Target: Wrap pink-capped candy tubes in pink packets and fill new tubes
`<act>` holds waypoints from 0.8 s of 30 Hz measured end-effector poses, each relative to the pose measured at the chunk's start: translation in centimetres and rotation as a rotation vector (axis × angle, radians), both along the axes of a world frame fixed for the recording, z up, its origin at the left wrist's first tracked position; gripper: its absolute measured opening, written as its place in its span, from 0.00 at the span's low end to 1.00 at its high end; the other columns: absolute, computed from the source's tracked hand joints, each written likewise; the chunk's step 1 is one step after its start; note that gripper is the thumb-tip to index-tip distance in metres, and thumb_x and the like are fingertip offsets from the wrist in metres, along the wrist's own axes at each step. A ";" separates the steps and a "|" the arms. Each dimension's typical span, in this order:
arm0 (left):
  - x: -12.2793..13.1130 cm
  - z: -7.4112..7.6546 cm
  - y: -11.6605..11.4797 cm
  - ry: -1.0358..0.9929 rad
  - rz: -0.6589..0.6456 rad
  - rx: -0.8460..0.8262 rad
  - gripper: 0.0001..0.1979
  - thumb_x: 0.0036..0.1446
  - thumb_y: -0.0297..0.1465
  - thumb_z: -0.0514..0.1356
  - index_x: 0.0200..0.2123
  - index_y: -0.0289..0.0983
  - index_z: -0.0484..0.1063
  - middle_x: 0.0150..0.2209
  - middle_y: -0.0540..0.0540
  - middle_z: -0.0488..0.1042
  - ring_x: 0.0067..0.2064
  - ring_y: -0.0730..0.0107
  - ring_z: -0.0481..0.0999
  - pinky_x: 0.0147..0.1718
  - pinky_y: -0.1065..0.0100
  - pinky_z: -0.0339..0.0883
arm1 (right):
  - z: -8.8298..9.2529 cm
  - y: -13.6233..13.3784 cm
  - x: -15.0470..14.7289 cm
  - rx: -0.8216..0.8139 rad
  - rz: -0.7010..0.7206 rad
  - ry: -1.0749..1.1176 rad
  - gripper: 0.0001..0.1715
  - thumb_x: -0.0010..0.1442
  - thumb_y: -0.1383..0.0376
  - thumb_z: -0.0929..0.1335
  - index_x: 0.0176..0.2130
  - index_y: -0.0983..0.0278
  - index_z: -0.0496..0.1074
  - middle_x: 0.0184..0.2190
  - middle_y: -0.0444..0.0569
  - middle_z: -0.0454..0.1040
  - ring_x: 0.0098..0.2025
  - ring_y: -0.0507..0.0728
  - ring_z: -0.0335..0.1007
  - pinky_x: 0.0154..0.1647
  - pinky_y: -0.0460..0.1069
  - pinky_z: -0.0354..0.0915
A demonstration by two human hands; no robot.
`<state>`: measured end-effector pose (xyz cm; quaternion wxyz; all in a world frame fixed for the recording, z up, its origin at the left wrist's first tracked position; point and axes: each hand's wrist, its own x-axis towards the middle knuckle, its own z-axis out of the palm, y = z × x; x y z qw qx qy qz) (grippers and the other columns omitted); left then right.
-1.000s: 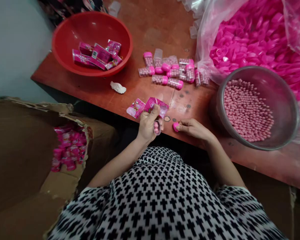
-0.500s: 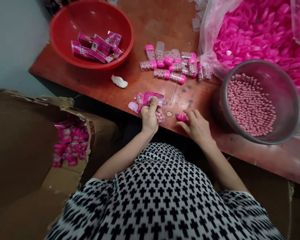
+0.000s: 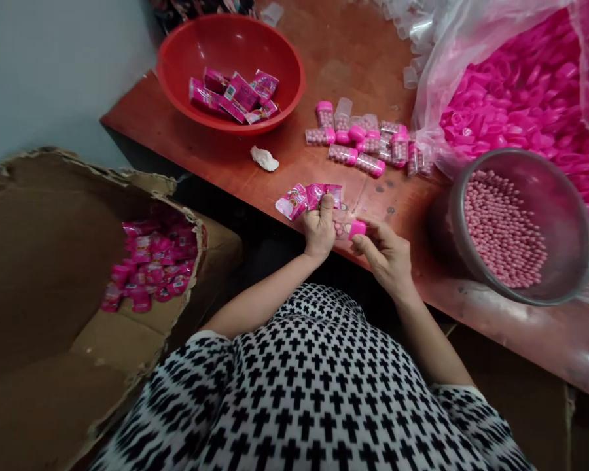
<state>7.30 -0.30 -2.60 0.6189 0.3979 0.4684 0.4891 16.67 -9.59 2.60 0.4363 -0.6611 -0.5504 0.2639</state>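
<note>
Pink cap (image 3: pixel 357 229) pinched in my right hand (image 3: pixel 380 255), fingers (image 3: pixel 368 243) closed, my left hand (image 3: pixel 319 234) gripping clear tube (image 3: pixel 339 229), touching pink sachets (image 3: pixel 308 198)

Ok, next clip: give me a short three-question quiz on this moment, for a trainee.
1. What does the right hand pinch between thumb and fingers?
2. True or false: the steel bowl holds the pink pellets.
3. What lies in the red plastic bowl?
A. Loose pink caps
B. The pink packets
C. Filled clear tubes

Key:
1. The pink cap
2. True
3. B
</note>
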 end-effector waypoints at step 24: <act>-0.2 -0.9 0.2 0.141 0.048 0.091 0.23 0.56 0.45 0.59 0.15 0.38 0.67 0.11 0.53 0.64 0.19 0.75 0.69 0.23 0.71 0.61 | -1.0 1.1 -0.6 -0.078 -0.010 -0.233 0.20 0.62 0.56 0.65 0.52 0.58 0.71 0.34 0.47 0.80 0.36 0.56 0.77 0.38 0.51 0.73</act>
